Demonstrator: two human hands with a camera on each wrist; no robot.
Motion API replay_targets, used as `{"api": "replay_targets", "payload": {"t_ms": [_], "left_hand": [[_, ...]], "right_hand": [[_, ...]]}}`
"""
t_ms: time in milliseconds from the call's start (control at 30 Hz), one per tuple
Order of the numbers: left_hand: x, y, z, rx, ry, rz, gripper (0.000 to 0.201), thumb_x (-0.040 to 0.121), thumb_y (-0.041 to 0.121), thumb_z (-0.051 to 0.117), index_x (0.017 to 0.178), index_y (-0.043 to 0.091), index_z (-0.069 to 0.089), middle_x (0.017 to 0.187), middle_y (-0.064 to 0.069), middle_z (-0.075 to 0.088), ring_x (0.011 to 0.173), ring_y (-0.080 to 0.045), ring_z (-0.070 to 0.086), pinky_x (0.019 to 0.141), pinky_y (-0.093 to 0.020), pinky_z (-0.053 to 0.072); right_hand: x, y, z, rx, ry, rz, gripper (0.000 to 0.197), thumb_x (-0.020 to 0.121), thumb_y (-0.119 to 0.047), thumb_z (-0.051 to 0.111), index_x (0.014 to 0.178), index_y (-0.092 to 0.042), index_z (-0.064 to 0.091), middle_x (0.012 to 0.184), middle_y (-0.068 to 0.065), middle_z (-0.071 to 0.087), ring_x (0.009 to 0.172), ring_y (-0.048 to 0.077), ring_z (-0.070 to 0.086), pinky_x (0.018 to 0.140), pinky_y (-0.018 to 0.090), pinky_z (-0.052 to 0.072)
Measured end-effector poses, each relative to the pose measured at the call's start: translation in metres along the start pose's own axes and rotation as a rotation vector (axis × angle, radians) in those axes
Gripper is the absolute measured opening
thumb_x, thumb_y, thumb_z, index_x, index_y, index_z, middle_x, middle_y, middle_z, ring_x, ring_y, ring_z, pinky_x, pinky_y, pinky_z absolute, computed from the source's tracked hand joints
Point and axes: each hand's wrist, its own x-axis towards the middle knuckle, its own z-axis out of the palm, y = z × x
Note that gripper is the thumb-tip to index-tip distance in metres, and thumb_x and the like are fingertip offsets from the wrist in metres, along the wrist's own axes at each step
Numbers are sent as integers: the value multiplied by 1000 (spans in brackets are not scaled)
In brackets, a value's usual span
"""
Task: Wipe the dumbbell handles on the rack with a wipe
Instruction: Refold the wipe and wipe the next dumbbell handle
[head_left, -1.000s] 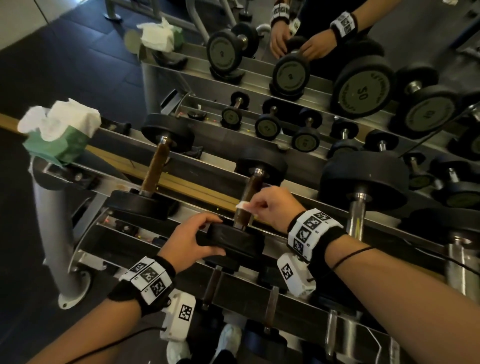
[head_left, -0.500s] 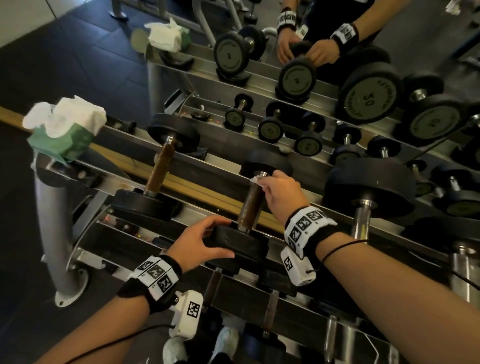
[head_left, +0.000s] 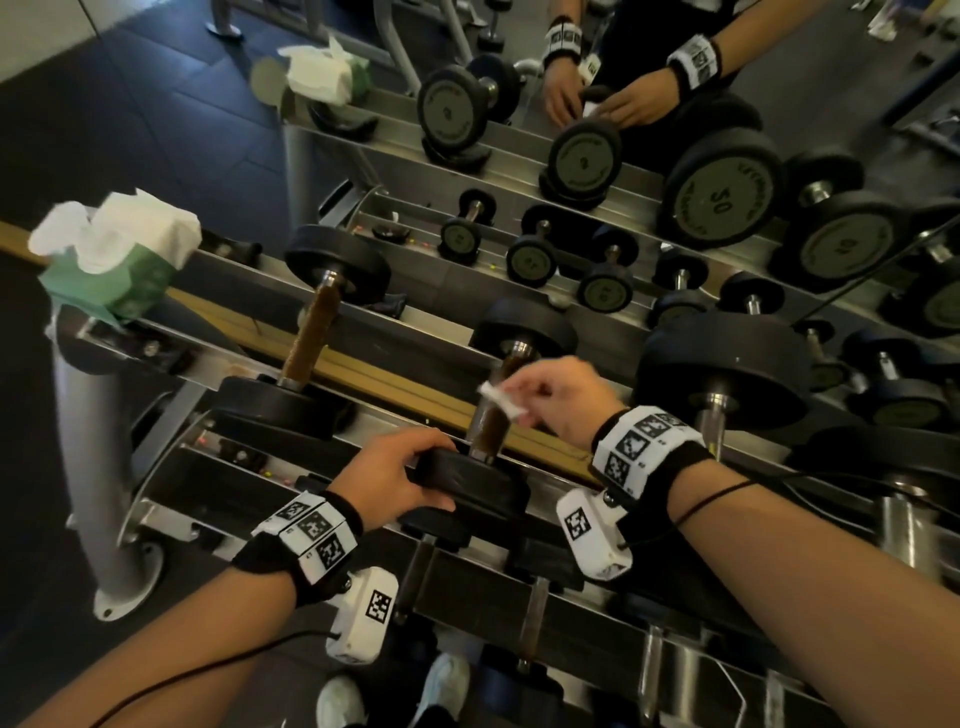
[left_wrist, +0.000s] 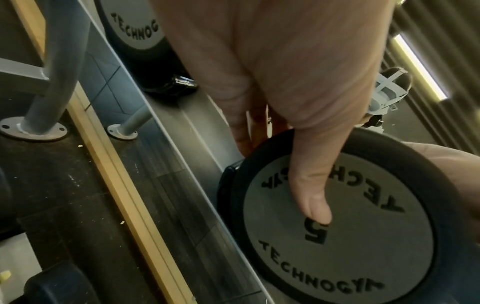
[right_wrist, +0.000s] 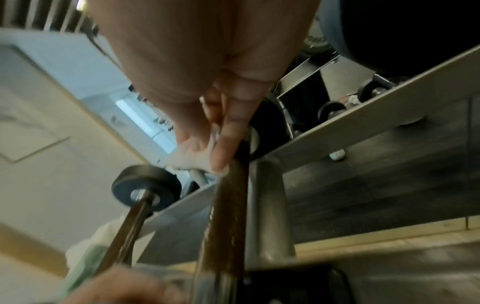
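Wiping is in hand: the right hand (head_left: 558, 397) pinches a small white wipe (head_left: 503, 400) on the brown handle (head_left: 493, 415) of the second dumbbell on the rack (head_left: 436, 322), while the left hand (head_left: 387, 480) grips its near weight head (head_left: 467, 480). Next, I think, the wipe must slide along the whole handle.

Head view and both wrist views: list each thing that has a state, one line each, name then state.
left hand: grips the near weight head of the dumbbell.
right hand: pinches the wipe beside the handle.
wipe: folded small, held at the handle.
dumbbell: lying on the rack, marked 5.
handle: brown, mostly uncovered.
wipe pack: open, sheets sticking out.
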Motion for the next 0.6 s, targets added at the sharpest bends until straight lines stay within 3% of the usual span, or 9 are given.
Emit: {"api": "replay_targets", "payload": {"t_ms": [100,200,267,433,600], "left_hand": [[1,8,-5,65,7,31,50,70,24,84,105,47,57,108,18,61,108,2,51,94,-22,38],[2,16,-11,134,-10,58,49,70,29,84,104,49,55,103,21,59,103,6,47,85,-16,33],[6,21,-17,206,-33,85,46,70,35,82,105,48,55,100,24,55,101,11,42,81,-14,30],[13,26,-26,416,-95,138,50,73,41,77,118,41,56,97,34,41,95,7,30,83,-18,29],[8,21,-6,384,-64,132,53,69,46,80,116,43,56,96,32,39,90,7,27,77,-14,26]], "right_hand": [[11,-1,-6,107,234,7,23,91,-6,61,99,-24,73,101,1,66,80,12,67,75,20,57],[16,-2,-5,-145,228,-47,25,93,-8,57,108,-19,73,102,1,59,92,19,62,83,26,51],[17,-1,-5,-217,238,-53,27,94,-10,53,112,-20,71,103,2,57,96,22,58,81,27,43],[21,3,0,-184,293,-59,26,95,-11,52,109,-20,72,100,2,56,93,21,56,78,26,38],[20,9,6,-166,301,-68,22,94,-12,55,105,-21,72,96,-2,53,89,18,56,75,26,41]]}}
